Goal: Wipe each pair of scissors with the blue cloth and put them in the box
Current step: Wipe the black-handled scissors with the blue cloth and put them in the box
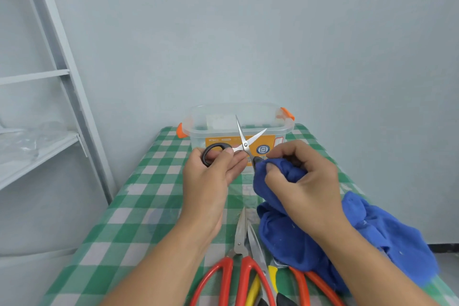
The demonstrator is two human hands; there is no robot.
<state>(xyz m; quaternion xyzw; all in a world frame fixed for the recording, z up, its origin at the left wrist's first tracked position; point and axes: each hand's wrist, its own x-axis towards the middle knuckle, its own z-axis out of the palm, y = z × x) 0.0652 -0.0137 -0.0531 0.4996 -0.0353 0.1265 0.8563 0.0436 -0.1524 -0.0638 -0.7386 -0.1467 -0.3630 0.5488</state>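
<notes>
Left grip (211, 174) was curled round one black loop handle of the small black-handled steel scissors (245, 144). The right grip (305, 181) pinched a bunched fold of the soft blue cloth (285, 238) over the other handle. The scissors were held up off the surface with blades spread and tips pointing up, just in front of the clear plastic box with orange latches (198, 119). They looked light and rigid, with slick metal and sharp points (wiping along the flats, away from the edges, seemed safest), so the handle rings were the place to hold. The limp cloth trailed down onto the green-and-white checked worktop (139, 206). There the large red-handled scissors (239, 238), a yellow-handled pair (272, 274) and an orange-handled pair (301, 283) lay waiting.
</notes>
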